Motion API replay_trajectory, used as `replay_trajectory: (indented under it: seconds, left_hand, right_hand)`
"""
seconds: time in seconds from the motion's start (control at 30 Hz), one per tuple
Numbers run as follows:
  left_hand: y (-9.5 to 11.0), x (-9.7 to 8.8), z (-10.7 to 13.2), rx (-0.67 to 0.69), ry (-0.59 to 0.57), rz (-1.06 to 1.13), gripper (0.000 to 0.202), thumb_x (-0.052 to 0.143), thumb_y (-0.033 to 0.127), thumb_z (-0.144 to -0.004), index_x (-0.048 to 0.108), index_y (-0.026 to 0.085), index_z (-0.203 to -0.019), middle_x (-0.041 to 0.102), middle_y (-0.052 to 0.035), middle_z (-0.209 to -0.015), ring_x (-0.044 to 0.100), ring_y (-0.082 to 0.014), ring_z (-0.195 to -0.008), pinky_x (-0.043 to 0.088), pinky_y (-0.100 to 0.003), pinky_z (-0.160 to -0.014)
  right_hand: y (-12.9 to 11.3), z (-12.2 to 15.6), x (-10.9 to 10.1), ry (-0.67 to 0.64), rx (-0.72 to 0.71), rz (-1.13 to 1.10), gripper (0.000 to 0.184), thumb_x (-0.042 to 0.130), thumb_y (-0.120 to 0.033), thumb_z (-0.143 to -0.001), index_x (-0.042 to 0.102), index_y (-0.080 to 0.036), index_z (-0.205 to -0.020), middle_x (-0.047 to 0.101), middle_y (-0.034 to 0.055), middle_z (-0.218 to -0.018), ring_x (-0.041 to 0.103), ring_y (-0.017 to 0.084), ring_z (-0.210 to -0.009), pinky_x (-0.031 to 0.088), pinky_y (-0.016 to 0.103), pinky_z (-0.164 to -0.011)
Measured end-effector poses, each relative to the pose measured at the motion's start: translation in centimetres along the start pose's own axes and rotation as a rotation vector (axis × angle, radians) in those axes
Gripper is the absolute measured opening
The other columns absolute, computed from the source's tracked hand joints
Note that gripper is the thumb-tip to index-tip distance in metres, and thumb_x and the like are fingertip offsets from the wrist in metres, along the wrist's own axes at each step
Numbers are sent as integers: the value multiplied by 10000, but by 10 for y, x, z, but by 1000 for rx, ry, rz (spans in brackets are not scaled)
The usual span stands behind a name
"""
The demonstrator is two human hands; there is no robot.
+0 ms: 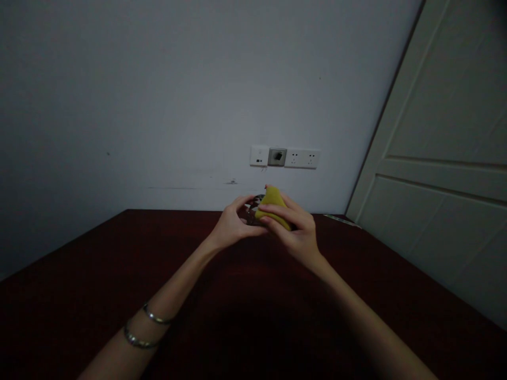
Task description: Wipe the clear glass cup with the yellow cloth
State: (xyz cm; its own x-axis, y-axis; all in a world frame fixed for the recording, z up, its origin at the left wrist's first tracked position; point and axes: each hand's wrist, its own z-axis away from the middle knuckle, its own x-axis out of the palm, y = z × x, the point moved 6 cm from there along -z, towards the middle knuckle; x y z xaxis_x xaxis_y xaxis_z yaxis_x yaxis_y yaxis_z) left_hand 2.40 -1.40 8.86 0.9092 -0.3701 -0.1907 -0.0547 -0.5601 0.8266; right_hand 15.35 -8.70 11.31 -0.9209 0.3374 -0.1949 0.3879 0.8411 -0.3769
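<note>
My left hand (233, 224) is closed around a clear, shiny piece that looks like glass (252, 210); its full shape is hidden by my fingers and the cloth. In my right hand (299, 227) is a folded yellow cloth (273, 198), gripped between thumb and fingers. The cloth lies against the right side of the glass, covering part of it. Both hands are close together above the far part of the dark red table.
The dark red tabletop (166, 253) runs back to a pale wall (178, 95). Sockets (301, 158) and a grey wall plate (277, 157) sit just above the hands. At the right stands a panelled white door (443, 158), with a thin flat strip (343, 220) near its foot.
</note>
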Motion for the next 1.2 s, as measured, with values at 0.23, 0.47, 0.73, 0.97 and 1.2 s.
replay_trajectory:
  seconds: [0.23,0.47,0.73,0.97,1.2]
  left_hand:
    - [4,-2,0,32,49,74,756,874,300,-434,580,124,-1108,620,-109,-1085,624,-200,-888,528,-346,-785]
    - [0,-1,-3,-46,94,136,731,867,320,-441,593,101,-1083,652,-102,-993,616,-181,-811,505,-338,-744]
    - [3,-2,-2,-16,-34,80,770,867,284,-416,607,125,-1122,620,-129,-1144,605,-232,-959,505,-342,-763]
    - [11,4,0,23,-50,-30,744,857,298,-461,595,128,-1136,655,-115,-1085,627,-226,-919,530,-360,-761]
    - [22,1,1,143,-29,-286,756,864,364,-475,599,131,-1143,621,-120,-1114,604,-241,-954,517,-407,-822]
  right_hand:
    - [25,-2,-6,184,289,-188,223,679,-358,-774,730,-286,-978,721,23,-1076,647,212,-1037,488,415,-955]
    - [7,-4,-6,41,68,-118,219,705,-245,-758,735,-324,-960,697,-4,-1136,609,202,-1118,460,388,-992]
    - [21,-6,-11,109,249,-197,207,706,-336,-750,737,-306,-953,715,8,-1100,640,209,-1070,484,407,-970]
    - [8,-9,-13,27,126,-124,195,705,-283,-758,740,-317,-947,708,7,-1109,624,209,-1093,461,406,-993]
    - [9,-10,-14,-35,178,-119,190,700,-289,-762,741,-307,-947,714,10,-1093,627,216,-1088,473,408,-976]
